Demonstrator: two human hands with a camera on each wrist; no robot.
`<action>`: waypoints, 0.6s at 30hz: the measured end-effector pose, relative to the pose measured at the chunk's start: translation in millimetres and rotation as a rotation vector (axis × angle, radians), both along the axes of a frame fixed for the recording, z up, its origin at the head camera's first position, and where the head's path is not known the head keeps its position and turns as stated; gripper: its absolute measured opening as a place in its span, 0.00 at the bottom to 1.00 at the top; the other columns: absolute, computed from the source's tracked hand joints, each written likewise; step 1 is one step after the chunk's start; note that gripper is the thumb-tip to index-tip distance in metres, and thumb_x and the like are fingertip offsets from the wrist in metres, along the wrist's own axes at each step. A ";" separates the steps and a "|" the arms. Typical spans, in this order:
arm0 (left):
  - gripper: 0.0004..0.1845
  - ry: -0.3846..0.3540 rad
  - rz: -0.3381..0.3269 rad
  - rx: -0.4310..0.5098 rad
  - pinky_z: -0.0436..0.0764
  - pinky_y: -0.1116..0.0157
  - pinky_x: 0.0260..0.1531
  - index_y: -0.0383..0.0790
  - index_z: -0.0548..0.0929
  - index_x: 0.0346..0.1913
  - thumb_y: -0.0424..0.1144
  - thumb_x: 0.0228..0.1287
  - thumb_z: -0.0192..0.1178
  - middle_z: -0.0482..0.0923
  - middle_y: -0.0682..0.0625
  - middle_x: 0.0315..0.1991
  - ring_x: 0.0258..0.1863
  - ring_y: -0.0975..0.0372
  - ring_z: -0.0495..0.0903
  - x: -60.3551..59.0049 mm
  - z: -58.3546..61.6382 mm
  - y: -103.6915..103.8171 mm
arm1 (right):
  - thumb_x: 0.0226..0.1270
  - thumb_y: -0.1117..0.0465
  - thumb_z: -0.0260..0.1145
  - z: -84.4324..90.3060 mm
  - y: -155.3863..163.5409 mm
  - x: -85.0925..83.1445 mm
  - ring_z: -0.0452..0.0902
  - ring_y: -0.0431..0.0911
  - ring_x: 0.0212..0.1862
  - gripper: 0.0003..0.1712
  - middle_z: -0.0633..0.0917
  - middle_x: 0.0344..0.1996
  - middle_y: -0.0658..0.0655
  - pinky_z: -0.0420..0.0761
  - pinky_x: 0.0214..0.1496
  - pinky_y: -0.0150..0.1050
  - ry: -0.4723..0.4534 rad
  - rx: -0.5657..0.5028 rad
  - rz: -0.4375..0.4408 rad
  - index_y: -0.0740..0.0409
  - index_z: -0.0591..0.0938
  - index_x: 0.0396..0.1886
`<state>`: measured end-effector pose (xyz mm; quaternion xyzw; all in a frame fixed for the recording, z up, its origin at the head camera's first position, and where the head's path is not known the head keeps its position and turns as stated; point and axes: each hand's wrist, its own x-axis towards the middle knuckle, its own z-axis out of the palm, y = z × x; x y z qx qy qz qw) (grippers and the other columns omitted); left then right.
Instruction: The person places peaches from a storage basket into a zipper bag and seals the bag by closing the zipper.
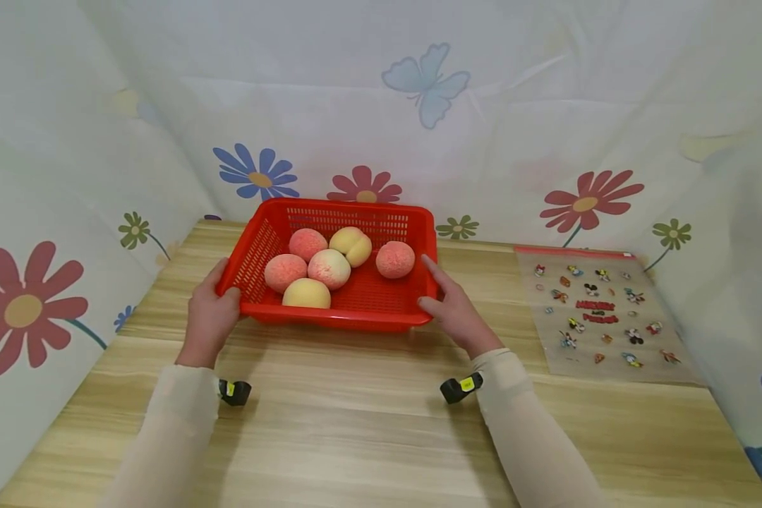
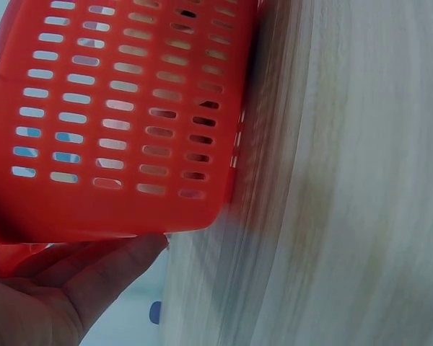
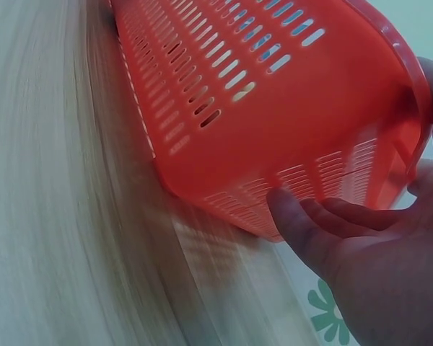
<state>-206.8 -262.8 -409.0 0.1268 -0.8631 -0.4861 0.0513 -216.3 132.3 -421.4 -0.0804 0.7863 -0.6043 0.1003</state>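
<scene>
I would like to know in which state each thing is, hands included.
Red basket: upright, open on top, held at both ends.
Six peaches: inside basket; five clustered, one apart.
Plastic bag: flat; whether sealed, I cannot tell.
Left hand: gripping the basket's left end.
Right hand: gripping its right end.

1. Left sleeve (image 1: 174, 416): long, plain cream cloth, reaching the wrist.
2. Right sleeve (image 1: 527, 416): same cream, lightly creased near the cuff.
3. Left camera (image 1: 238, 394): small black block, yellow patch, inner side of wrist.
4. Right camera (image 1: 452, 391): likewise black; yellow-green label, print too small to read.
5. Left hand (image 1: 209, 317), right hand (image 1: 458, 314): both bare.
</scene>
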 end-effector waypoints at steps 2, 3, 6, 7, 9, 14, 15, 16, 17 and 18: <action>0.33 0.004 0.004 -0.003 0.77 0.76 0.33 0.55 0.51 0.77 0.38 0.70 0.39 0.63 0.38 0.70 0.51 0.49 0.73 0.2 -0.5 1.6 | 0.65 0.65 0.55 -0.4 1.8 -0.3 0.74 0.54 0.56 0.44 0.63 0.72 0.58 0.81 0.53 0.38 0.006 -0.002 0.002 0.32 0.53 0.76; 0.33 0.007 0.005 -0.006 0.77 0.76 0.33 0.55 0.51 0.77 0.38 0.69 0.39 0.63 0.38 0.70 0.51 0.49 0.74 0.3 -0.8 2.2 | 0.65 0.65 0.55 -0.5 2.9 -0.3 0.74 0.54 0.56 0.43 0.64 0.71 0.58 0.81 0.52 0.38 0.008 -0.005 0.001 0.33 0.54 0.76; 0.33 0.015 0.010 -0.016 0.76 0.75 0.34 0.55 0.52 0.77 0.38 0.69 0.40 0.64 0.38 0.69 0.51 0.49 0.74 0.3 -1.9 4.7 | 0.65 0.65 0.55 -0.3 6.1 0.1 0.74 0.54 0.57 0.43 0.64 0.71 0.58 0.81 0.53 0.38 0.011 -0.004 0.002 0.35 0.54 0.77; 0.33 0.018 0.009 -0.018 0.76 0.75 0.34 0.54 0.52 0.77 0.38 0.69 0.39 0.64 0.38 0.70 0.51 0.49 0.74 0.4 -2.3 5.6 | 0.65 0.65 0.55 -0.3 7.1 0.1 0.74 0.54 0.57 0.43 0.64 0.71 0.58 0.80 0.53 0.38 0.010 -0.002 0.001 0.35 0.54 0.77; 0.33 0.016 0.006 -0.012 0.77 0.75 0.34 0.54 0.51 0.77 0.38 0.69 0.39 0.63 0.38 0.70 0.51 0.49 0.74 0.6 -3.3 7.6 | 0.65 0.64 0.55 -0.2 9.2 0.3 0.74 0.54 0.56 0.43 0.64 0.71 0.58 0.81 0.53 0.39 0.004 0.003 0.002 0.33 0.54 0.76; 0.33 0.016 0.000 0.010 0.80 0.72 0.36 0.54 0.50 0.77 0.39 0.70 0.39 0.62 0.39 0.71 0.53 0.48 0.74 1.6 -3.6 13.9 | 0.65 0.64 0.55 0.5 14.4 0.9 0.75 0.54 0.55 0.43 0.65 0.70 0.58 0.81 0.52 0.39 0.006 0.010 0.000 0.34 0.54 0.76; 0.33 0.017 0.001 0.011 0.81 0.70 0.38 0.55 0.50 0.77 0.39 0.70 0.39 0.62 0.39 0.71 0.53 0.48 0.74 1.6 -3.3 15.3 | 0.66 0.64 0.55 0.6 15.4 1.2 0.75 0.54 0.54 0.42 0.66 0.69 0.59 0.81 0.52 0.39 0.008 0.007 -0.003 0.34 0.54 0.76; 0.33 0.017 0.002 0.012 0.81 0.68 0.40 0.55 0.50 0.77 0.39 0.70 0.39 0.62 0.39 0.71 0.53 0.48 0.74 1.8 -3.0 16.7 | 0.66 0.64 0.55 0.5 16.6 1.5 0.75 0.54 0.54 0.42 0.65 0.70 0.59 0.81 0.51 0.38 0.008 0.007 -0.004 0.34 0.54 0.76; 0.33 0.019 0.003 0.015 0.82 0.67 0.42 0.54 0.50 0.77 0.39 0.70 0.39 0.62 0.40 0.71 0.53 0.49 0.74 1.6 -3.3 17.9 | 0.66 0.65 0.55 0.3 17.7 1.7 0.75 0.54 0.54 0.42 0.65 0.70 0.59 0.81 0.51 0.38 0.008 0.006 -0.005 0.35 0.54 0.76; 0.33 0.022 0.005 0.012 0.82 0.65 0.43 0.54 0.51 0.77 0.38 0.70 0.39 0.62 0.40 0.71 0.53 0.49 0.74 1.4 -3.6 18.8 | 0.66 0.65 0.55 -0.1 18.7 1.7 0.76 0.55 0.54 0.42 0.65 0.70 0.59 0.82 0.50 0.38 0.008 0.004 -0.005 0.35 0.54 0.76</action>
